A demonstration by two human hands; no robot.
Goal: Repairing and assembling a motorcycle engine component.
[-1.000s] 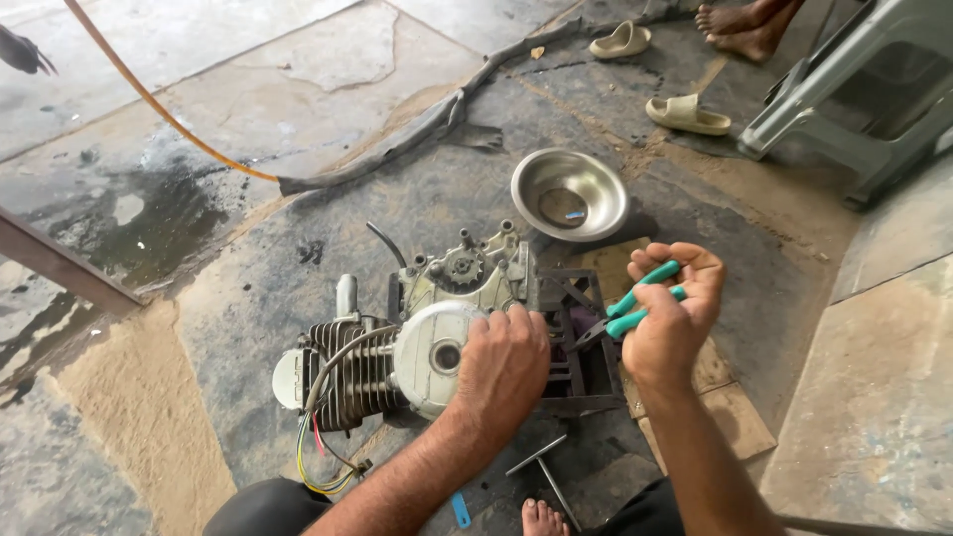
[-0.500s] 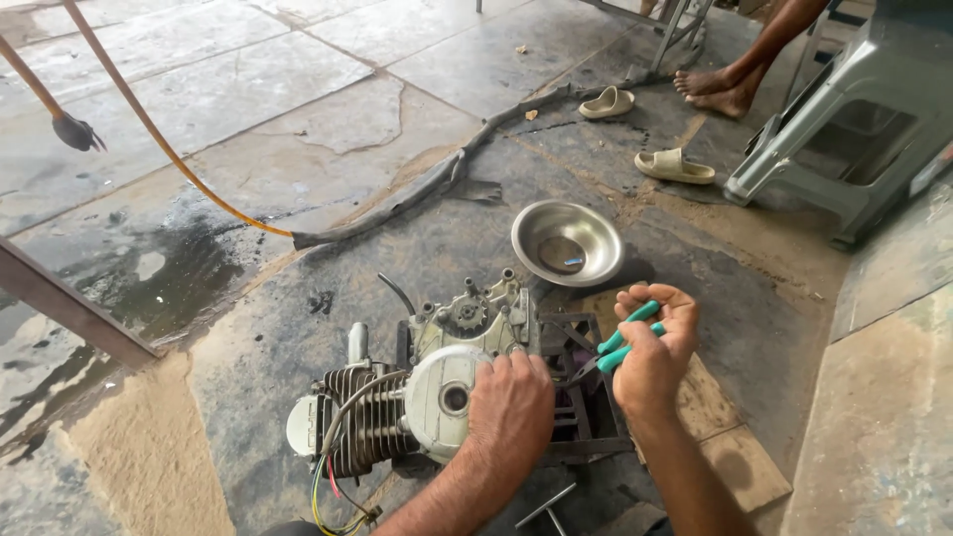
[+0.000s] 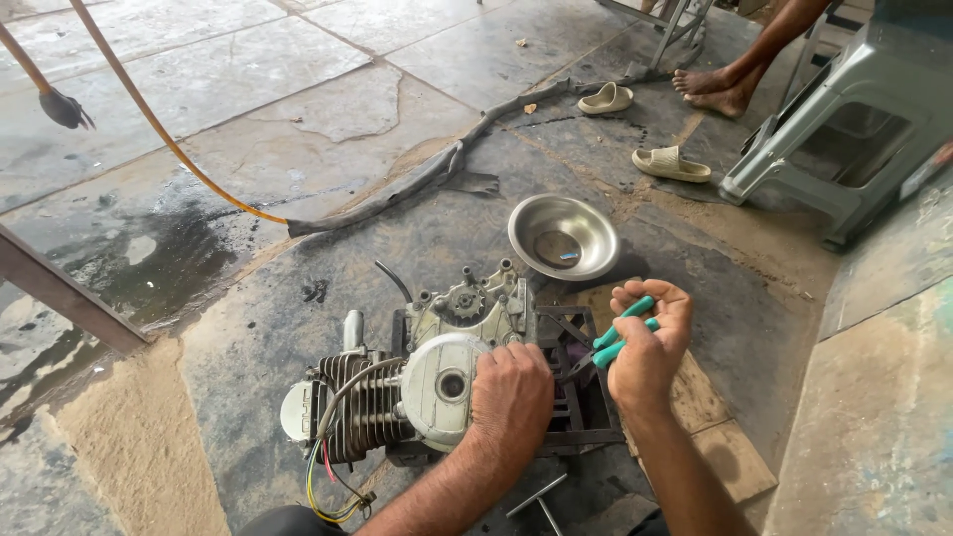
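Because the engine [image 3: 417,397] we work on is a block of cast metal with a finned cylinder, we judge it heavy, rigid and probably oily, best steadied by its round side cover or solid casing, never by the loose bundle of coloured wires [image 3: 333,486] at its near-left end. It lies on its side in a dark metal frame [image 3: 586,422] on the stone floor [image 3: 298,129], with a steel bowl [image 3: 563,236] just beyond it. Our left hand [image 3: 511,397] comes in from below with the forearm angled up, palm down, fingers curled over the right edge of the round cover, pressing on it rather than gripping it. Our right hand [image 3: 650,347] hovers just right of the casing, wrist bent, fingers closed around the green-handled pliers [image 3: 611,342], whose dark nose points toward the engine.
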